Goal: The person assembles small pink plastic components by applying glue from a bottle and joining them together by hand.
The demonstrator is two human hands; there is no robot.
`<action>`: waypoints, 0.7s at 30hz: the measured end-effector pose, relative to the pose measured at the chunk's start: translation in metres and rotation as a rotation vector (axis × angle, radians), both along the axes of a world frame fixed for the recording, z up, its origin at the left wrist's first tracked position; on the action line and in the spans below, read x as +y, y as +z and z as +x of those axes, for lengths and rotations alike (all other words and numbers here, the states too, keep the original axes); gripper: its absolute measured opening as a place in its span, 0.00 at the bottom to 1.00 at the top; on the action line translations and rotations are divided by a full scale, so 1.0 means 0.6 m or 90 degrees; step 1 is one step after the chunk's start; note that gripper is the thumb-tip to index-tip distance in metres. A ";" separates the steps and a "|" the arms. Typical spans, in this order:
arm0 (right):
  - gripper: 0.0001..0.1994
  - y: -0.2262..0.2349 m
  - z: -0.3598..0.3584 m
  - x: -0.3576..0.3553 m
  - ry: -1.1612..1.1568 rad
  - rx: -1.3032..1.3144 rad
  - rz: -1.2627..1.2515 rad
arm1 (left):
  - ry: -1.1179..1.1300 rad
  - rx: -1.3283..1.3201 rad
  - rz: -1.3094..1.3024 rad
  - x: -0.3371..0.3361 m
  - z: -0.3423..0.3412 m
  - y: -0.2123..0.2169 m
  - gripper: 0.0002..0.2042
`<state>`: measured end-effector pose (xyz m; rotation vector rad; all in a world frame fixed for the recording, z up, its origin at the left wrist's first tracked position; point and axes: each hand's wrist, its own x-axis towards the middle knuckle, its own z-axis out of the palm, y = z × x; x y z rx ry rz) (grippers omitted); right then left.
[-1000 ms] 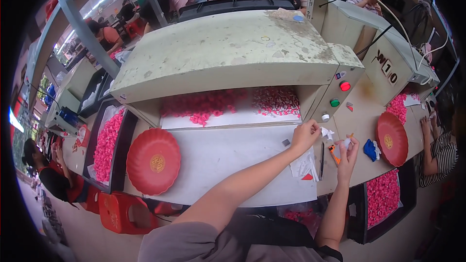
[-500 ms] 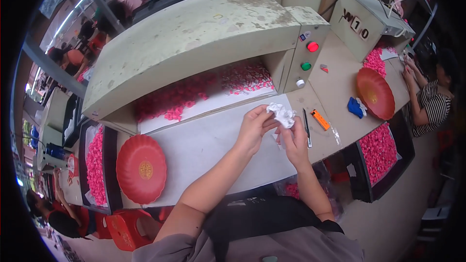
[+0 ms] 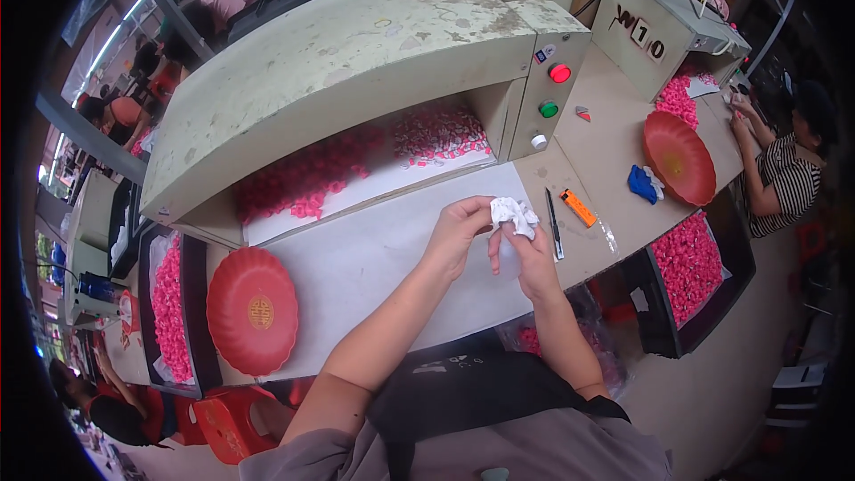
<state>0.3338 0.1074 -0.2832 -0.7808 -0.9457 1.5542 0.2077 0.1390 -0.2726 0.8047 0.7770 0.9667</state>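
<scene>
My hands have come together over the white belt (image 3: 374, 258), left hand (image 3: 456, 230) and right hand (image 3: 525, 254) both pinched on the crumpled white wad (image 3: 515, 214) just near the pen (image 3: 553, 233), so I judge it bunched and in hand.

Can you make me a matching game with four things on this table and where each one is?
Things:
1. crumpled white paper
2. red scalloped plate
3. orange cutter
4. blue cloth

Places:
A. flat on the white table, far to the left of both hands
B. beside the other red plate, near its left edge
C. pinched between the left hand and right hand
D. on the tan board, just right of the black pen

Pairs: 1-C, 2-A, 3-D, 4-B
</scene>
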 end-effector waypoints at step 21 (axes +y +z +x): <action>0.07 -0.029 0.049 -0.038 0.033 -0.019 -0.061 | 0.222 -0.022 0.098 0.087 -0.007 0.065 0.06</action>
